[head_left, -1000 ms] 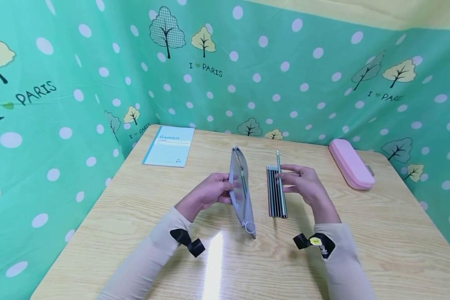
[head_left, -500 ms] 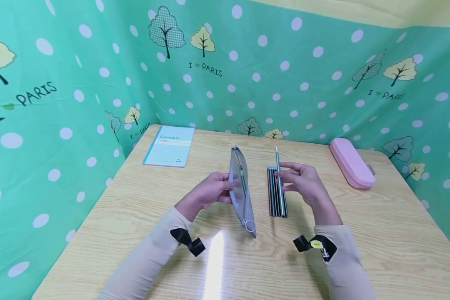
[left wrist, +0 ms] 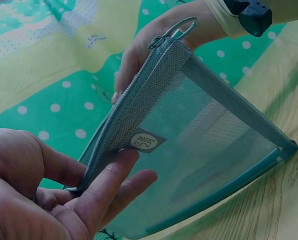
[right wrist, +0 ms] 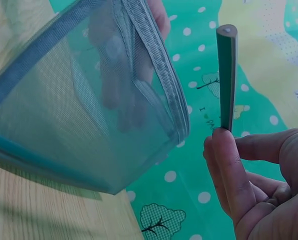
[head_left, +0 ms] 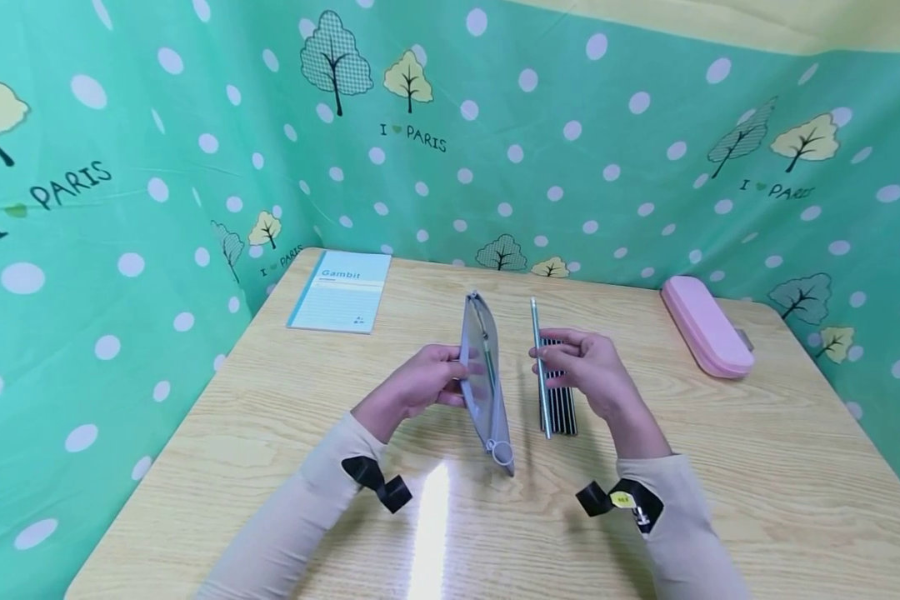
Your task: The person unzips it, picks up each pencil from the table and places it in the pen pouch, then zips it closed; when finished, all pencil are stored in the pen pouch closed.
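Note:
My left hand (head_left: 423, 382) grips a grey mesh zipper pouch (head_left: 474, 400) by its zipped edge, its thumb and fingers on either side of the opening. The pouch stands tilted on the table, its zipper parted. Through the mesh in the left wrist view, a green pencil (left wrist: 224, 191) lies along the bottom. To the right, my right hand (head_left: 594, 371) pinches another green pencil (right wrist: 226, 85) between thumb and fingers; its unsharpened end points up in the right wrist view. Beneath that hand lies a row of several dark pencils (head_left: 565, 410), partly covered by it.
A light blue notebook (head_left: 341, 292) marked "Gambit" lies at the back left of the wooden table (head_left: 270, 467). At the back right is a pink pencil case (head_left: 705, 327). A green dotted cloth (head_left: 510, 200) hangs behind the table.
My right hand has moved left with the pencil, from the right side of the row to its left side, closer to the pouch. The left hand and pouch look still.

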A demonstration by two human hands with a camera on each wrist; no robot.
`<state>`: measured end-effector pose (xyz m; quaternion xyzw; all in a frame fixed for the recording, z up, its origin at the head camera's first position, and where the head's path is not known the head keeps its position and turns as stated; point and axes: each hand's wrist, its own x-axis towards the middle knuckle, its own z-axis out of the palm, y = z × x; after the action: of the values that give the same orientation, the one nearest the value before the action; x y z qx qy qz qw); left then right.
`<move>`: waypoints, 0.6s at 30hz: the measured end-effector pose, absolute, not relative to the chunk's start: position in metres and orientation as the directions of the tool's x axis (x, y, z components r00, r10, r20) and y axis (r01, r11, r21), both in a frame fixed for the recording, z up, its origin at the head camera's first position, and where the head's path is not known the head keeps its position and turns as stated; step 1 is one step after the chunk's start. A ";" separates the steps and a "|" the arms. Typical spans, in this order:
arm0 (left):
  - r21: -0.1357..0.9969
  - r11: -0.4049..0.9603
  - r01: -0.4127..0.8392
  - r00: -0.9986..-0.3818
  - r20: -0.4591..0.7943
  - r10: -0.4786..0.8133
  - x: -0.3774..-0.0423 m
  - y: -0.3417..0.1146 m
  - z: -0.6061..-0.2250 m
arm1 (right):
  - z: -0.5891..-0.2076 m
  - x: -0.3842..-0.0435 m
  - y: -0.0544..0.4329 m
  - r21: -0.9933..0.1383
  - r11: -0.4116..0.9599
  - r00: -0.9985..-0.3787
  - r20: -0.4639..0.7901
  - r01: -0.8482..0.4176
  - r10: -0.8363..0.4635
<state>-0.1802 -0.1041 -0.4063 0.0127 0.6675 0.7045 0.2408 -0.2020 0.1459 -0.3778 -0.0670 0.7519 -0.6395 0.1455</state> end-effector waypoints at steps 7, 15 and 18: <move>0.947 0.009 -0.321 -0.884 -0.303 0.355 -0.181 -0.103 -0.407 | -0.381 -0.198 0.138 -0.985 0.167 -0.948 -0.099 0.049 -0.302; 0.946 0.017 -0.325 -0.880 -0.309 0.360 -0.180 -0.103 -0.406 | -0.383 -0.194 0.129 -0.987 0.148 -0.943 -0.106 0.062 -0.316; 0.945 0.015 -0.328 -0.879 -0.311 0.361 -0.179 -0.103 -0.405 | -0.384 -0.192 0.127 -0.988 0.135 -0.941 -0.110 0.070 -0.321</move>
<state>-0.1793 -0.1028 -0.4048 0.0125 0.6686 0.7017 0.2456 -0.1918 0.1270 -0.3841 -0.0850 0.7382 -0.6522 0.1499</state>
